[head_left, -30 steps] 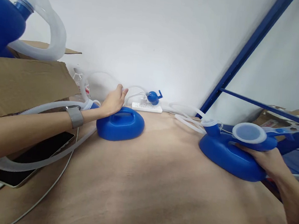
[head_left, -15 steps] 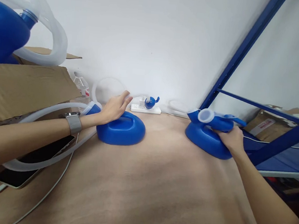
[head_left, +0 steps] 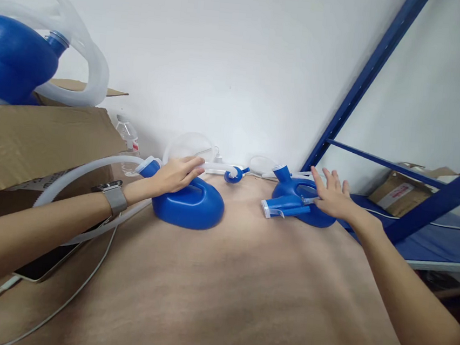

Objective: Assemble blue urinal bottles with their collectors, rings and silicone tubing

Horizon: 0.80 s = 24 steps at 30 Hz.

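Observation:
A blue plastic urinal bottle (head_left: 194,207) with a moulded handle lies on its side, and a translucent hose (head_left: 87,172) runs from its neck. My left hand (head_left: 181,174) rests over its top edge, fingers stretched out and not wrapped round the handle. On the right, a second blue urinal bottle (head_left: 289,188) has an open neck tilted up. In front of it lies a blue tubular spout piece (head_left: 286,206) with a pale rim. My right hand (head_left: 335,196) is spread beside this bottle's handle, with nothing in its grasp; whether it touches the bottle I cannot tell.
A cardboard box (head_left: 47,128) at the left carries another blue bottle (head_left: 17,60) with hose. Near it stand a clear water bottle (head_left: 127,141) and, under my left arm, a phone (head_left: 48,261) with cable. A power strip (head_left: 236,169) and small blue cap (head_left: 233,175) lie by the wall. Blue shelving (head_left: 360,82) borders the right.
My right hand has let go of the right bottle and opened. The blue spout piece that was above that bottle now lies in front of it. My left hand has barely moved.

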Each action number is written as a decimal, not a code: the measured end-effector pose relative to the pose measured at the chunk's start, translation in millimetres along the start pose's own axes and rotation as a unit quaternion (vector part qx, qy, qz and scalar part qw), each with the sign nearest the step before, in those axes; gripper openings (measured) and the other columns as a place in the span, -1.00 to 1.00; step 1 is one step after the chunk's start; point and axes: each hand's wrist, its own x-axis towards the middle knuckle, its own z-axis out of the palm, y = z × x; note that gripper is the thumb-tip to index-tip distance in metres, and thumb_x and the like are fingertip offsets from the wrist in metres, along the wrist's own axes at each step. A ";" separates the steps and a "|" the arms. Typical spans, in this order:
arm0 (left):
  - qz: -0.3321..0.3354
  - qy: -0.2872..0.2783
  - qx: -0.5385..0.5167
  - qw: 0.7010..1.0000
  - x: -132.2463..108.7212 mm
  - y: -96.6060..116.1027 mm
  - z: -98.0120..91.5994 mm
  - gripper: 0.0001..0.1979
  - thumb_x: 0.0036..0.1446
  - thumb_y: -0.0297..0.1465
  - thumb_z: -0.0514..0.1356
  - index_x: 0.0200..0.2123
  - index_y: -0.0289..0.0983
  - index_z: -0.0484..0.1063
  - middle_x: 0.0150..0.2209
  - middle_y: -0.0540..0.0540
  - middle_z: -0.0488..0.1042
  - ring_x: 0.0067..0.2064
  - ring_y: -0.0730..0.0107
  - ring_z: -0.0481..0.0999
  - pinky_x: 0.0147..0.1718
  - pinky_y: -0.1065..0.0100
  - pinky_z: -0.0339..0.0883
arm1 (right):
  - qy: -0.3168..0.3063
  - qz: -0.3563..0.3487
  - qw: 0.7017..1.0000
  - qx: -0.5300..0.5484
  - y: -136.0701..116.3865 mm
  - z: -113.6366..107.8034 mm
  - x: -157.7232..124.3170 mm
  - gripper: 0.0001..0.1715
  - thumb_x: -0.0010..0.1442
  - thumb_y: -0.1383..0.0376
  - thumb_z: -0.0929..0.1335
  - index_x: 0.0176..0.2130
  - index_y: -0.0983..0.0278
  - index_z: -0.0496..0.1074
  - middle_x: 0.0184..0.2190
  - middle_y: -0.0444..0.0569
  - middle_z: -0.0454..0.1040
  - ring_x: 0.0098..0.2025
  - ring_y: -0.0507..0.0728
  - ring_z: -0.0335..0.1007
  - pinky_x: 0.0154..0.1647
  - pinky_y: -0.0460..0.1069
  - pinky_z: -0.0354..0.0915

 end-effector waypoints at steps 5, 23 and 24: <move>0.069 -0.022 0.011 0.997 -12.0 -0.1 2.2 -0.44 0.41 0.01 -0.11 0.06 -0.19 0.52 0.12 -0.30 0.55 0.00 0.02 0.58 -0.02 0.13 0.45 | 0.066 -0.208 0.973 0.070 -76.0 6.9 -40.3 -0.04 0.35 0.16 0.31 0.55 0.15 -0.15 0.53 0.26 -0.01 0.56 0.52 -0.14 0.46 0.47 0.01; -0.038 0.171 0.078 0.981 -129.5 39.3 2.6 -0.12 0.40 -0.37 0.10 0.55 0.06 -0.43 0.59 -0.15 -0.57 0.57 -0.35 -0.37 0.41 -0.41 -0.08 | 0.183 -0.153 0.949 0.206 -194.3 12.9 -88.0 -0.55 0.48 0.05 0.20 0.11 0.16 0.51 0.23 0.13 0.50 0.21 0.39 0.47 0.19 0.24 0.42; -0.031 0.167 0.070 0.983 -129.5 42.2 3.6 -0.06 0.39 -0.38 0.12 0.54 0.05 -0.51 0.57 -0.16 -0.66 0.56 -0.38 -0.43 0.41 -0.43 -0.10 | 0.176 -0.134 0.951 0.216 -196.3 4.5 -89.9 -0.54 0.47 0.02 0.21 0.08 0.17 0.52 0.17 0.13 0.54 0.16 0.40 0.50 0.14 0.22 0.43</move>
